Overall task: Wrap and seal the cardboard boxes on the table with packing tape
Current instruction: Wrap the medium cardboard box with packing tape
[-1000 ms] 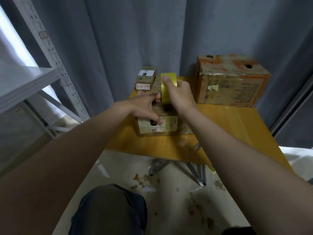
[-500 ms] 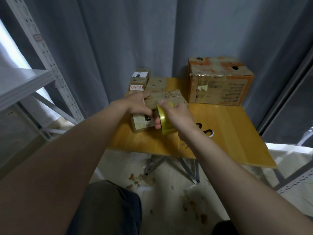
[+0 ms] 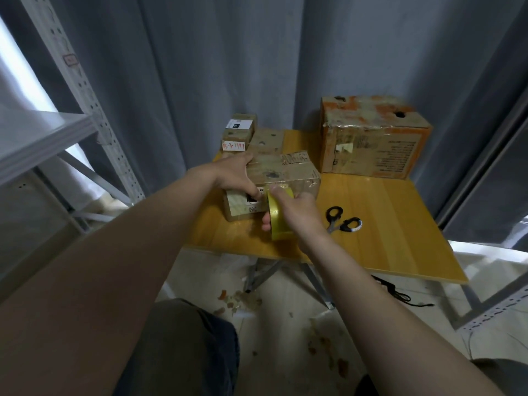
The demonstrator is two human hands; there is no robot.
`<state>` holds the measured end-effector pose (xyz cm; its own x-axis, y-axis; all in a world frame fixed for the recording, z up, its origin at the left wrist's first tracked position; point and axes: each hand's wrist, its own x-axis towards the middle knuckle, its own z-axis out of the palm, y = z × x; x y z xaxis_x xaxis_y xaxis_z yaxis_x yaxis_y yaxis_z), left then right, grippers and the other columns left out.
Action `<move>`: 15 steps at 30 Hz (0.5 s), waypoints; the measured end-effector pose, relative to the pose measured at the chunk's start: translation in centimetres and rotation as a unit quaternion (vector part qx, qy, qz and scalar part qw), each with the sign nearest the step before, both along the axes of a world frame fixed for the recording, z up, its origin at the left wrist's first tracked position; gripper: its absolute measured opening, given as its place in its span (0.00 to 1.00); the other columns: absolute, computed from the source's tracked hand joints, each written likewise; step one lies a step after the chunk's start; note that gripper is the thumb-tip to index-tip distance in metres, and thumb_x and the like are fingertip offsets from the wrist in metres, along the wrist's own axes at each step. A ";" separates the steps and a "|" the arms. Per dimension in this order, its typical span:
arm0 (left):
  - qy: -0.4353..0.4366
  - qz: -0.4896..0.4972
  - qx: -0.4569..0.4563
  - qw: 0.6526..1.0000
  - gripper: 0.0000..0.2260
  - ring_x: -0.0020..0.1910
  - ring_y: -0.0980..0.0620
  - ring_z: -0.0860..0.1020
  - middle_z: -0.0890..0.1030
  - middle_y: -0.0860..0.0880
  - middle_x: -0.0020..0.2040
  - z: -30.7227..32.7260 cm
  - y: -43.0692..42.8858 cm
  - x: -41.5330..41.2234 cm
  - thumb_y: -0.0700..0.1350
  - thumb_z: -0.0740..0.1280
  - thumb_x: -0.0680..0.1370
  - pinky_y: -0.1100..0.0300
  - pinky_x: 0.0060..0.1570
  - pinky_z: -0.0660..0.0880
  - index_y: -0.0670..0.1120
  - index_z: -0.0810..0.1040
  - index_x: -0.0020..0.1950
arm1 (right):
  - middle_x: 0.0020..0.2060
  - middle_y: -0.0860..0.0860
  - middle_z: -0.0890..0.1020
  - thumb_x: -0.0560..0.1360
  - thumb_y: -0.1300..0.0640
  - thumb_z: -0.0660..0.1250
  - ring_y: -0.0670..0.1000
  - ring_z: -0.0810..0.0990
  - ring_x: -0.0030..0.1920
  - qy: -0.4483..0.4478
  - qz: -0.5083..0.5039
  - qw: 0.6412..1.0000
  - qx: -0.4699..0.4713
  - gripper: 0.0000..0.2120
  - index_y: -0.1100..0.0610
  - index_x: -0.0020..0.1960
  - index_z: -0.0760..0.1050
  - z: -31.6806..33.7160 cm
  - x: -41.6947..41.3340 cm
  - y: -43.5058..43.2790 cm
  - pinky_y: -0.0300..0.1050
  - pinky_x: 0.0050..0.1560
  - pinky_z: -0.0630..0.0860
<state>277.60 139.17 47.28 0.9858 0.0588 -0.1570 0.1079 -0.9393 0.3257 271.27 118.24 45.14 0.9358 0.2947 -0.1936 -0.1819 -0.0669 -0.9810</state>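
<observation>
Grey curtains (image 3: 228,67) across the whole back wall. Perforated metal shelving upright (image 3: 83,90) and pale shelf board (image 3: 40,138) at left; second perforated rail low at right. Yellow wood-grain table (image 3: 385,224) on crossed metal legs (image 3: 274,270). Pale floor (image 3: 285,324) below, littered with brown scraps; black cable (image 3: 397,294) under the near right table edge.

On table, far right corner: large orange-printed box (image 3: 371,138), top worn and punctured. Far left corner: small stacked boxes (image 3: 238,135), one with white label, one with red handwritten tag. Flat cardboard piece just beside them, behind the working box.

Working box (image 3: 283,178) near the left front of the table, glossy with tape on top and right face.

Left hand (image 3: 237,178) palm down on the box's left top edge, fingers curled over the near face, pressing it in place.

Right hand (image 3: 297,215) closed around yellow tape roll (image 3: 278,215), thumb on top, fingertips under, roll upright and touching the box's near face at its lower edge.

Black-handled scissors (image 3: 343,221) flat on the table, just right of the right hand, apart from both boxes.
</observation>
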 end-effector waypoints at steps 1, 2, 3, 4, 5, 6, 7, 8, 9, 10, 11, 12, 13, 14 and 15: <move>0.004 -0.004 0.000 1.000 0.60 0.73 0.44 0.64 0.69 0.50 0.71 0.1 0.2 0.0 0.71 0.74 0.52 0.55 0.61 0.63 0.53 0.61 0.81 | 0.33 0.61 0.86 0.83 0.49 0.67 0.56 0.85 0.28 0.003 0.000 1.000 0.000 0.17 0.61 0.46 0.81 -0.1 0.0 0.2 0.43 0.29 0.81; 0.006 -0.007 0.000 1.000 0.61 0.72 0.45 0.65 0.69 0.49 0.73 0.2 0.3 0.0 0.71 0.74 0.51 0.56 0.61 0.63 0.53 0.61 0.81 | 0.33 0.62 0.86 0.83 0.49 0.67 0.56 0.84 0.27 0.006 -0.001 1.000 0.002 0.17 0.62 0.45 0.81 -0.1 0.1 0.3 0.43 0.28 0.81; 0.006 -0.008 -0.002 1.000 0.61 0.70 0.46 0.66 0.69 0.48 0.74 0.2 0.5 0.0 0.71 0.74 0.51 0.57 0.61 0.63 0.53 0.61 0.81 | 0.32 0.62 0.85 0.83 0.49 0.67 0.56 0.84 0.27 0.009 -0.002 1.000 0.004 0.16 0.62 0.45 0.80 0.0 0.2 0.4 0.43 0.28 0.80; 0.003 -0.007 -0.005 1.000 0.60 0.68 0.48 0.67 0.69 0.48 0.74 0.1 0.5 0.0 0.71 0.74 0.51 0.57 0.60 0.64 0.53 0.62 0.81 | 0.32 0.61 0.85 0.83 0.50 0.67 0.56 0.84 0.26 0.014 -0.001 1.000 0.004 0.16 0.62 0.45 0.80 0.0 0.3 0.5 0.43 0.27 0.80; -0.002 -0.006 -0.010 1.000 0.59 0.65 0.50 0.67 0.70 0.48 0.73 0.1 0.6 0.0 0.71 0.75 0.51 0.58 0.60 0.64 0.53 0.64 0.80 | 0.31 0.61 0.85 0.83 0.50 0.67 0.56 0.84 0.26 0.019 0.002 1.000 0.002 0.16 0.61 0.45 0.79 0.1 0.4 0.5 0.43 0.26 0.80; -0.008 -0.005 -0.014 1.000 0.58 0.64 0.51 0.67 0.71 0.48 0.73 0.0 0.6 0.0 0.70 0.75 0.51 0.58 0.59 0.65 0.53 0.65 0.79 | 0.30 0.60 0.85 0.83 0.50 0.67 0.55 0.84 0.26 0.026 0.007 1.000 -0.003 0.15 0.60 0.45 0.79 0.1 0.4 0.4 0.43 0.26 0.80; -0.015 -0.005 -0.017 1.000 0.57 0.64 0.51 0.68 0.72 0.49 0.72 -0.1 0.6 0.0 0.70 0.75 0.52 0.58 0.59 0.65 0.52 0.67 0.79 | 0.30 0.59 0.85 0.84 0.50 0.67 0.55 0.84 0.26 0.033 0.013 0.999 -0.010 0.14 0.59 0.45 0.78 0.1 0.3 0.3 0.43 0.26 0.80; -0.020 -0.009 -0.018 1.000 0.57 0.67 0.50 0.70 0.73 0.49 0.72 -0.1 0.6 -0.1 0.70 0.74 0.52 0.58 0.60 0.66 0.52 0.68 0.78 | 0.30 0.58 0.85 0.84 0.50 0.66 0.55 0.84 0.26 0.040 0.017 0.999 -0.018 0.13 0.58 0.46 0.77 0.1 0.1 0.1 0.43 0.27 0.81; -0.023 -0.014 -0.016 1.000 0.57 0.69 0.48 0.70 0.73 0.49 0.72 -0.1 0.6 -0.1 0.70 0.74 0.52 0.58 0.60 0.67 0.51 0.68 0.79 | 0.30 0.58 0.85 0.84 0.50 0.66 0.55 0.84 0.26 0.045 0.020 0.999 -0.022 0.12 0.57 0.46 0.77 0.2 -0.3 -0.1 0.44 0.28 0.81; -0.024 -0.020 -0.011 0.999 0.58 0.71 0.47 0.70 0.73 0.50 0.74 0.1 0.5 -0.2 0.70 0.74 0.52 0.58 0.62 0.67 0.51 0.67 0.79 | 0.30 0.57 0.85 0.84 0.49 0.65 0.54 0.85 0.27 0.050 0.023 0.998 -0.019 0.12 0.56 0.48 0.77 0.2 -0.6 -0.3 0.44 0.29 0.82; -0.022 -0.025 -0.006 0.999 0.60 0.73 0.47 0.69 0.71 0.50 0.76 0.2 0.6 -0.4 0.71 0.74 0.51 0.57 0.65 0.67 0.50 0.66 0.81 | 0.31 0.57 0.86 0.84 0.49 0.65 0.55 0.85 0.28 0.055 0.027 0.998 -0.009 0.12 0.57 0.49 0.77 0.4 -1.0 -0.5 0.45 0.30 0.84; -0.018 -0.029 0.000 0.999 0.61 0.75 0.48 0.68 0.69 0.51 0.78 0.4 0.6 -0.5 0.71 0.73 0.51 0.57 0.69 0.66 0.50 0.64 0.82 | 0.32 0.58 0.86 0.84 0.49 0.65 0.56 0.86 0.29 0.058 0.034 0.998 0.006 0.13 0.59 0.51 0.78 0.6 -1.5 -0.6 0.47 0.33 0.85; -0.015 -0.035 0.006 0.999 0.63 0.77 0.48 0.66 0.67 0.52 0.80 0.6 0.6 -0.7 0.72 0.73 0.51 0.56 0.73 0.65 0.50 0.62 0.83 | 0.34 0.59 0.87 0.84 0.49 0.65 0.57 0.86 0.31 0.055 0.042 0.997 0.020 0.14 0.61 0.51 0.78 0.7 -1.9 -0.6 0.49 0.36 0.86; -0.011 -0.040 0.013 0.999 0.63 0.78 0.49 0.65 0.65 0.52 0.81 0.8 0.6 -0.8 0.72 0.73 0.51 0.56 0.76 0.62 0.50 0.61 0.83 | 0.35 0.61 0.87 0.84 0.50 0.66 0.58 0.87 0.33 0.046 0.052 0.997 0.030 0.14 0.62 0.51 0.79 0.8 -2.5 -0.6 0.50 0.38 0.86; -0.006 -0.047 0.018 0.999 0.63 0.79 0.50 0.63 0.64 0.53 0.82 1.0 0.8 -1.0 0.72 0.73 0.51 0.56 0.77 0.61 0.50 0.61 0.84 | 0.37 0.62 0.87 0.83 0.51 0.67 0.59 0.87 0.34 0.036 0.058 0.997 0.039 0.14 0.63 0.51 0.80 0.7 -3.1 -0.7 0.50 0.37 0.86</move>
